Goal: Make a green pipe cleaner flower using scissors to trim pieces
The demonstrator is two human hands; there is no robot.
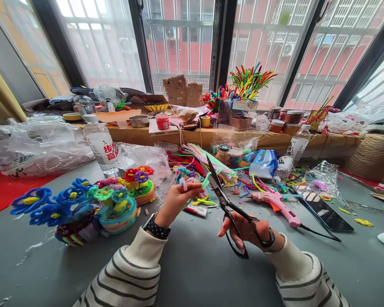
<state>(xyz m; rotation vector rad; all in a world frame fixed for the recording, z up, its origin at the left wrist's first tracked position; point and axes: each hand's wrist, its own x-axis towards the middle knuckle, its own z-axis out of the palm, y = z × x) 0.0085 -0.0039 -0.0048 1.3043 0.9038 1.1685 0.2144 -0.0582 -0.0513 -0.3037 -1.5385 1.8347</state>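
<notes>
Left grip (183, 198): thumb and fingertips pinched closed on a light green fuzzy stem (206, 181). The stem sits at the fingertips, on the side facing the right grip (248, 230). A dark watch is on the left wrist.

Right grip: partly curled, digits through the handle loops of black scissors (224, 202); loops spread, blades parted. Blades point away from the person, tips beyond the left fingertips. Stem lies next to the blades; contact cannot be judged.

Left of the left grip: blue fuzzy flowers (51, 204) in a dark pot, and a pastel coiled pot (119, 216) with flowers. Just beyond the left grip: small white packet (196, 209), flat among colored scraps. Farther beyond both grips: bundle of pastel fuzzy stems (216, 164).

Right of the right grip: pink glue gun (277, 204) lying on its side on the gray tabletop (192, 273), dark phone (323, 209) past it.
</notes>
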